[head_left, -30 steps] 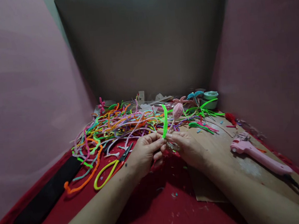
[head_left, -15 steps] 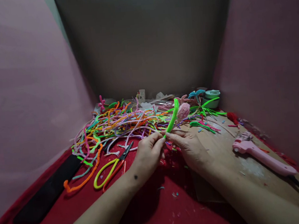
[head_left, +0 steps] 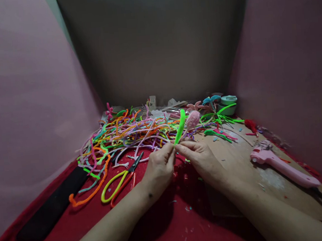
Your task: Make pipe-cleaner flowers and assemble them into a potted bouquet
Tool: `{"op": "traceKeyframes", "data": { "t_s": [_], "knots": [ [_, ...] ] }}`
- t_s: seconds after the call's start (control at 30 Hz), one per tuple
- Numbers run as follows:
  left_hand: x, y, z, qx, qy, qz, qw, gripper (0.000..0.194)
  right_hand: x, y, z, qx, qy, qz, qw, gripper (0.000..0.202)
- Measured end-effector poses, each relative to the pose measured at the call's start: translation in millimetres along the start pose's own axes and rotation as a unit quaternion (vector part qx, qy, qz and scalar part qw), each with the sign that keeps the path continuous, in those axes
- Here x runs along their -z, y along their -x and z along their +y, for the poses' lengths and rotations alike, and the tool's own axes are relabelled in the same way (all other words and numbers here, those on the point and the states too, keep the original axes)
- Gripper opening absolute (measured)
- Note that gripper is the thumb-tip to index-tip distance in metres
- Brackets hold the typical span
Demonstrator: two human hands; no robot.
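My left hand (head_left: 159,166) pinches the lower end of a bright green pipe cleaner leaf (head_left: 180,125), which stands up tilted slightly right. From the other side, my right hand (head_left: 203,160) has its thumb and forefinger closed at the same base. A pink fuzzy pipe cleaner bud (head_left: 193,120) rises just behind and right of the leaf, its thin stem running down toward my right fingers. My fingertips hide where leaf and stem meet. Left of my hands lie scissors (head_left: 114,187) with yellow and orange handles, blades apart.
A tangle of coloured pipe cleaners (head_left: 128,132) spreads across the back left. On the brown board (head_left: 236,159) at right rests a pink glue gun (head_left: 284,168) with a black cord. A long black object (head_left: 50,207) lies at left on red cloth (head_left: 191,225). A mint container (head_left: 228,104) stands behind.
The green leaf and pink bud have shifted a little left, and the leaf stands more upright. My fingers remain pinched at the leaf's base.
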State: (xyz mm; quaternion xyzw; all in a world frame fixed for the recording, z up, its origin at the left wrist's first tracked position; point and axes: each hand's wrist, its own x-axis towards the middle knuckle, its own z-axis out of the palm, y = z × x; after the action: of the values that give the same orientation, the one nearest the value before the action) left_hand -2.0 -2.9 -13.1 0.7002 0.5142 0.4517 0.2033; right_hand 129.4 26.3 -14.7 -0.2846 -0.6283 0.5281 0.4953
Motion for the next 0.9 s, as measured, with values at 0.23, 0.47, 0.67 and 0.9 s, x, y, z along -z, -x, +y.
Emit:
{"op": "traceKeyframes", "data": {
  "t_s": [0.23, 0.47, 0.67, 0.9],
  "knots": [
    [5.2, -3, 12, 0.161, 0.259, -0.048, 0.951, 0.026, 1, 0, -5, 0.038, 0.012, -0.018, 0.999, 0.017],
    [8.1, -3, 12, 0.172, 0.338, -0.073, 0.922, 0.022, -1, -1, 1, -0.034, -0.152, 0.014, 0.988, 0.010],
    [9.2, -4, 7, 0.194, 0.389, -0.091, 0.896, 0.019, 2, -1, -5, -0.062, -0.162, -0.005, 0.985, 0.009],
    [8.0, -4, 4, 0.178, 0.348, -0.053, 0.919, 0.019, 0, 1, -4, -0.023, -0.072, 0.057, 0.996, 0.009]
  ]
}}
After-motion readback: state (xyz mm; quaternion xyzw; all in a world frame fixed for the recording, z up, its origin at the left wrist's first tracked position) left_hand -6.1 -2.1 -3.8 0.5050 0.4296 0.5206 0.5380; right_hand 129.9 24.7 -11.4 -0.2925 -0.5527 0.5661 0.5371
